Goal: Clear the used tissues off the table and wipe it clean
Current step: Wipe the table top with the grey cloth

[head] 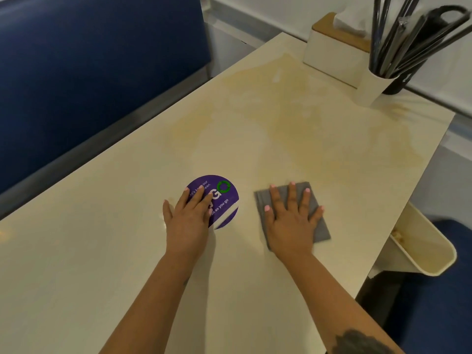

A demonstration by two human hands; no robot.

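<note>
A cream table [127,251] fills the view, with a wet sheen over its far half. My right hand [291,221] presses flat, fingers spread, on a folded grey cloth [320,227] lying on the tabletop right of centre. My left hand [187,218] rests flat on the table, its straight fingers over the left part of a round purple sticker [224,200]. No used tissue lies on the tabletop.
A white tissue box [329,54] with a wooden lid and a white cup of black cutlery [375,85] stand at the far right corner. A cream bin [421,249] hangs off the table's right edge. A blue bench seat [89,60] runs along the left.
</note>
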